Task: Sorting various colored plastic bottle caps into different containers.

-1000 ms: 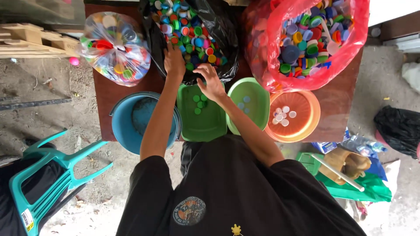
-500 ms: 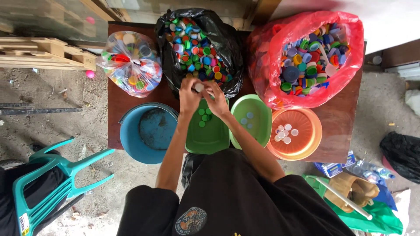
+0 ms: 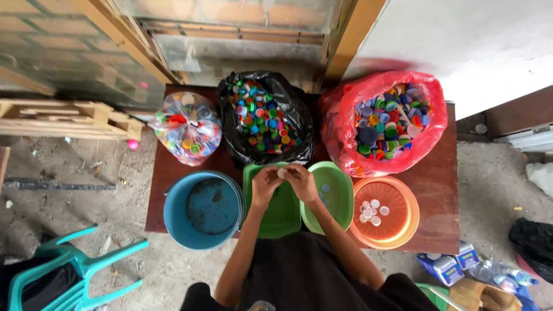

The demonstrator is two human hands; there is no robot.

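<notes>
My left hand (image 3: 264, 185) and my right hand (image 3: 303, 182) meet fingertip to fingertip over the dark green square basin (image 3: 277, 222). Together they pinch a small white bottle cap (image 3: 282, 171). Just beyond them an open black bag (image 3: 266, 120) holds mixed coloured caps. A light green bowl (image 3: 341, 193) with a few caps sits right of my hands. Further right, an orange bowl (image 3: 389, 233) holds several white caps (image 3: 371, 211). A blue bucket (image 3: 201, 208) stands to the left.
A red bag of caps (image 3: 387, 118) and a tied clear bag of caps (image 3: 187, 129) flank the black one on the brown table (image 3: 443, 193). Around the table are a teal plastic chair (image 3: 78, 270), a wooden pallet (image 3: 63, 118), small boxes (image 3: 449, 268) and a black sack (image 3: 533, 242).
My hands have pulled back from the black bag and come together over the dark green basin with a white cap between the fingers. The view has tilted up toward the wall.
</notes>
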